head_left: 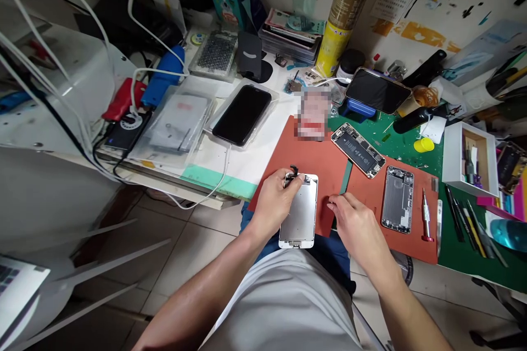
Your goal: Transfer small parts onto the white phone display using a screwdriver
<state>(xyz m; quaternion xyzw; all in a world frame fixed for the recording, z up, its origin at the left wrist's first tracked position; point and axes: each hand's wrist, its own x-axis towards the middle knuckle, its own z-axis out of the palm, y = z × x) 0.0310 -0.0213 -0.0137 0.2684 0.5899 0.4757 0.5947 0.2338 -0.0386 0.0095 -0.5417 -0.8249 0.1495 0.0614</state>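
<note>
My left hand (272,200) grips a phone screen (298,214) near its top end. The screen's metal back faces up, a white border shows around it, and a dark flex cable sticks up by my thumb. To the right, my right hand (353,219) hovers over the red-brown mat (272,156) with thumb and fingertips pinched together. Whether something tiny is between them is too small to tell. Beyond that hand lies an opened phone (358,149) with its battery showing. An emptied phone housing (397,199) and a screwdriver (426,216) rest on the mat's right part.
A black phone (242,114) lies on plastic at the left, with a white cable (224,173) hanging over the table edge. At the back stand a spray can (343,16) and a propped phone (379,90). Several pens and tools (473,225) and a white box (469,159) are at right.
</note>
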